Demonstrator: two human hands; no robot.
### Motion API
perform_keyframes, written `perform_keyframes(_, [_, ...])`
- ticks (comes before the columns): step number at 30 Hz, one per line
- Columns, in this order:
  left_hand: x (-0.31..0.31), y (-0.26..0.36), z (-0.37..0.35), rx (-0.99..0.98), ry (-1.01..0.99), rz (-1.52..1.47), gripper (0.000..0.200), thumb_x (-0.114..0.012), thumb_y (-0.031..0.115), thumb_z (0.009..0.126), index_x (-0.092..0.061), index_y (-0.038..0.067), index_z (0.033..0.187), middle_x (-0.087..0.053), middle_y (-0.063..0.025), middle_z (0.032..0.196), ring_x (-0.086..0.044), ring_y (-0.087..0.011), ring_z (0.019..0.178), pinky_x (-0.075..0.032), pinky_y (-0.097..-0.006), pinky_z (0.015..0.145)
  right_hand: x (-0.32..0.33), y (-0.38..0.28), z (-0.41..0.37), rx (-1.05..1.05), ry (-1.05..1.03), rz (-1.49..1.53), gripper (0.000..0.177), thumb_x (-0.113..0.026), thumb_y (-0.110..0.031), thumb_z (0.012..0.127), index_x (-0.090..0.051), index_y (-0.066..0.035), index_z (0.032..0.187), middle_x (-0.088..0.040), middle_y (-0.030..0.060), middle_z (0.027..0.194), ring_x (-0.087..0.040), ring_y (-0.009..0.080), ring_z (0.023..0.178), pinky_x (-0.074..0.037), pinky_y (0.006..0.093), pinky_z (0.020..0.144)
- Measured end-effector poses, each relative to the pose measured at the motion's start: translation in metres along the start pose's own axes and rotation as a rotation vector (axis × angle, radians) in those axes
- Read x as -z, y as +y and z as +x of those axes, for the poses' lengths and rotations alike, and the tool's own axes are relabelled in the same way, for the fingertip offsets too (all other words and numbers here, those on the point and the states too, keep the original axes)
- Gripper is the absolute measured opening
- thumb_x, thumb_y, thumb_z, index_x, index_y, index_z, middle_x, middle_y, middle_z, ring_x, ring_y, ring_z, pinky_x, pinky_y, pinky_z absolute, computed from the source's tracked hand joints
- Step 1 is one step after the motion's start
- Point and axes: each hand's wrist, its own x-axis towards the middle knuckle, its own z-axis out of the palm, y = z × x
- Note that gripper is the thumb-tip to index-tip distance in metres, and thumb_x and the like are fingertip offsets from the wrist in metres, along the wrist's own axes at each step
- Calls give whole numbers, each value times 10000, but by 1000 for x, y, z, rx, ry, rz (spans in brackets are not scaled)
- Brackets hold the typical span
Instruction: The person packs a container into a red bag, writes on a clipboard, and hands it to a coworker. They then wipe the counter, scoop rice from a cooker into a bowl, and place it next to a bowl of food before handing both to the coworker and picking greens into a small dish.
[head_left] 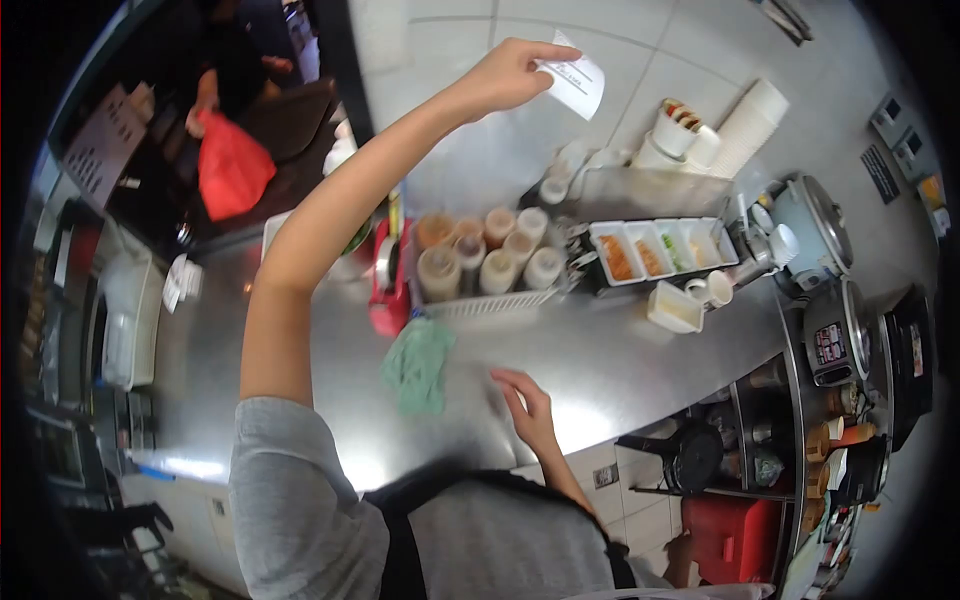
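My left hand (512, 76) is raised high at the top centre, its thumb and index finger pinching a small white paper slip (577, 84) with printed lines. That arm stretches up across the left half of the view. Low over the front of the steel counter (590, 350), my right hand (530, 408) has its thumb and index finger apart, with nothing seen between them. A crumpled green cloth (420, 366) lies on the counter to the left of my right hand.
A basket (500, 302) of bottles stands behind the cloth, beside a red tape dispenser (388, 300). Further right are a topping tray (660, 250), stacked cups (745, 120) and cookers (835, 335). At upper left another person's hand (200, 112) holds a red bag (230, 165).
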Motion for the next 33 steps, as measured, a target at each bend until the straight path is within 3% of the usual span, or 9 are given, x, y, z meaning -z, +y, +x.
perform_keyframes(2, [22,-6,-65,-34,46,-6,328,-555,85,828,-575,49,1153,-600,-73,1085,-550,-107,919,-439,-239,803,-35,-19,18,71,-172,40,234,-484,-68,889,-572,14,1090,-599,142,1072,-557,213,1024,-411,291,881])
perform_keyframes(5, [60,-18,-157,-131,294,3,324,-623,65,778,-605,22,1099,-591,-97,1101,-552,-127,941,-430,-246,821,-92,-11,36,113,-190,-10,265,-473,-66,885,-548,10,1127,-570,189,1112,-552,309,1039,-411,313,883])
perform_keyframes(9, [84,-24,-280,-18,454,114,353,-575,-47,746,-596,-3,1096,-594,-116,1083,-542,-172,1009,-395,-265,882,-163,27,75,150,28,-114,297,-469,-124,890,-526,13,1148,-551,227,1115,-521,365,1053,-397,365,905])
perform_keyframes(13, [80,-43,-382,308,560,-267,450,-544,-107,736,-557,23,1167,-569,-94,1126,-507,-160,1065,-368,-270,930,-197,35,118,32,180,-339,294,-489,-195,882,-572,42,1035,-559,236,1071,-530,381,984,-407,419,855])
perform_keyframes(16, [71,-58,-435,360,581,-242,451,-538,-117,742,-561,37,1165,-555,-93,1145,-511,-152,1059,-392,-266,908,-203,34,133,81,246,-441,222,-560,-156,840,-611,48,913,-612,192,964,-590,305,847,-446,378,762])
perform_keyframes(20, [64,-73,-477,481,570,-408,436,-528,-124,750,-578,49,1147,-548,-78,1142,-528,-143,1022,-423,-244,860,-211,22,138,-321,330,304,107,-654,11,727,-628,33,828,-641,85,785,-601,139,705,-458,250,672])
perform_keyframes(27, [54,-89,-493,471,414,-557,396,-531,-106,768,-588,41,1132,-537,-75,1119,-531,-138,992,-428,-242,844,-223,9,114,-406,494,691,203,-647,29,744,-573,75,927,-633,109,851,-606,141,760,-467,241,718])
perform_keyframes(30, [52,-93,-486,400,383,-515,338,-535,-94,766,-613,37,1068,-563,-72,1055,-548,-144,963,-438,-241,814,-231,40,105,-288,505,438,170,-646,-6,749,-601,-8,912,-634,84,861,-581,141,751,-443,281,632])
perform_keyframes(33, [53,-98,-474,300,339,-322,293,-532,-93,756,-626,41,999,-590,-95,992,-584,-179,910,-450,-256,779,-230,51,105,147,558,-580,116,-622,-2,750,-614,-8,865,-630,139,852,-599,224,777,-458,318,685])
